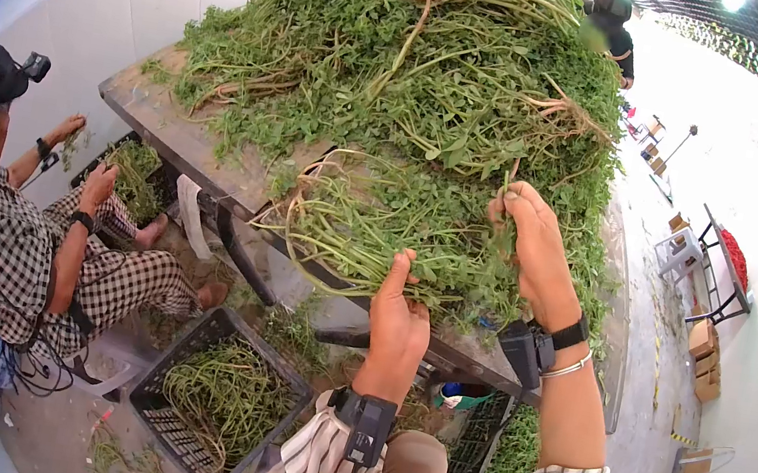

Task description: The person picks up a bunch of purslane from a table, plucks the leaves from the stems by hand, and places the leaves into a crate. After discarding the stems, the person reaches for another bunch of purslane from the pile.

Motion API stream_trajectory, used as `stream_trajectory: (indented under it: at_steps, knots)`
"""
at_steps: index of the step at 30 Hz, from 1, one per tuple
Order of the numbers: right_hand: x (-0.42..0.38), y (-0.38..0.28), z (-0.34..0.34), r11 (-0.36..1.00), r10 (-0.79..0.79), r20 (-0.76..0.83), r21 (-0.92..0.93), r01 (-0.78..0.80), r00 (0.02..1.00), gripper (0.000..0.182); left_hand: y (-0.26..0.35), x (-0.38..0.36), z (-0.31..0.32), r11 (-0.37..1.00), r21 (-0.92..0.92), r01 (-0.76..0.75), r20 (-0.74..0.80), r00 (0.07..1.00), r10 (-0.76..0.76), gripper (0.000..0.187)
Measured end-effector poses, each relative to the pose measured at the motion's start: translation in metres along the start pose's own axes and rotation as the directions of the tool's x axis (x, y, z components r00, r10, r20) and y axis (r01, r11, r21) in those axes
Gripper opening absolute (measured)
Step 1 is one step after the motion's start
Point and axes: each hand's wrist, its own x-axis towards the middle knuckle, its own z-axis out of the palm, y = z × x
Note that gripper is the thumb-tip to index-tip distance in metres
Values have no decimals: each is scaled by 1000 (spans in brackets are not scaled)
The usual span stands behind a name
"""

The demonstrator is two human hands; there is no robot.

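My left hand (398, 325) is closed around a bunch of leafy green stems (340, 230) with pale, reddish roots at its left end. The bunch sits over the near edge of the table (229, 171). Higher and to the right, my right hand (534, 237) has thumb and fingers pinched on a leafy sprig (502, 242), partly hidden by the fingers. Beyond both hands a large heap of the same leafy plants (408, 61) covers the table, with some roots (565, 112) showing.
Below left stands a black crate (156, 400) of stems. Another crate (463, 451), with leafy greens beside it, is under the table by my knee. A seated person (11, 215) handles greens on the left; another person (621, 47) is behind the heap. Stools (684, 255) and cardboard boxes (704, 361) stand right.
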Motion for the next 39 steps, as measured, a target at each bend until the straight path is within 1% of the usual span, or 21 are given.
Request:
stream_trajectory:
  at_steps: [1, 3, 4, 5, 6, 7, 9, 10, 11, 14, 15, 17, 20, 24, 26, 29, 31, 34, 36, 37, 39]
  knots:
    - [0, -6, 2, 1000, 0, 2, 0, 0, 1000, 19, 0, 0, 0, 1000, -1, -1, -1, 1000, 1, 22]
    - [-1, -22, 8, 968, 242, 62, -82, -236, 968, 21, -1, -1, 4, 1000, -10, -15, -33, 999, 14, 23]
    - [4, -17, 10, 969, 239, 64, -81, -234, 969, 21, -2, -1, 3, 1000, -11, -17, -32, 999, 17, 23]
    - [12, -8, 12, 973, 51, 128, -228, -21, 990, 22, -3, 0, 2, 1000, -12, -25, -7, 1000, 25, 24]
    - [17, -4, 16, 915, -123, 216, -352, 195, 969, 23, -3, -1, 1, 999, -13, -30, 15, 999, 31, 24]
    - [24, -1, 19, 916, -122, 216, -351, 194, 969, 23, -4, -1, 2, 999, -12, -31, 14, 999, 31, 24]
    - [33, 5, 28, 711, -85, 525, -564, 420, 847, 25, -3, -3, 4, 999, -14, -39, -1, 999, 39, 24]
    - [37, 14, 36, 649, -16, 517, -645, 402, 856, 29, -3, -2, 4, 999, -11, -40, 2, 999, 40, 24]
    - [38, 22, 41, 651, -20, 516, -644, 403, 856, 29, -4, -1, 1, 999, 18, -29, -19, 999, 30, 24]
    - [41, 32, 52, 513, 87, 521, -754, 410, 849, 39, 1, -4, 3, 996, 89, -11, -66, 998, 17, 25]
    - [46, 39, 52, 514, 81, 524, -751, 415, 848, 39, 2, -5, 5, 992, 128, 5, -99, 995, 8, 25]
    - [55, 51, 46, 448, 63, 581, -743, 497, 812, 36, -1, -1, 0, 996, 94, -9, -55, 998, 14, 27]
    - [53, 35, 42, 473, 21, 598, -712, 519, 802, 27, 0, -2, -1, 991, 132, -5, -67, 998, 14, 28]
    - [27, 7, 41, 480, 43, 583, -725, 495, 812, 22, -3, 0, 0, 998, 70, -8, -38, 999, 11, 27]
    - [10, 5, 39, 486, -71, 602, -675, 555, 795, 19, -6, 1, 3, 996, 16, -84, -67, 994, 84, 25]
    - [-13, -5, 40, 541, -20, 588, -674, 504, 808, 18, -2, 0, -1, 999, -32, -1, -61, 998, -1, 22]
    - [-21, 1, 39, 508, -83, 591, -668, 544, 802, 16, -3, 2, 1, 999, -52, 8, -85, 996, -13, 24]
    - [-29, 6, 40, 537, -184, 570, -624, 568, 801, 12, -2, 3, -8, 999, -19, 41, 18, 999, -40, 29]
    - [-32, 9, 40, 528, -172, 545, -652, 544, 820, 12, 2, -3, -6, 995, 95, 29, 114, 993, -39, 29]
    - [-31, 10, 40, 519, -160, 518, -680, 518, 840, 12, 3, -4, -3, 995, 97, 8, 136, 990, -21, 29]
    - [-28, 17, 40, 554, -251, 468, -649, 522, 848, 12, 3, -8, 1, 989, 144, 17, 110, 993, -34, 32]
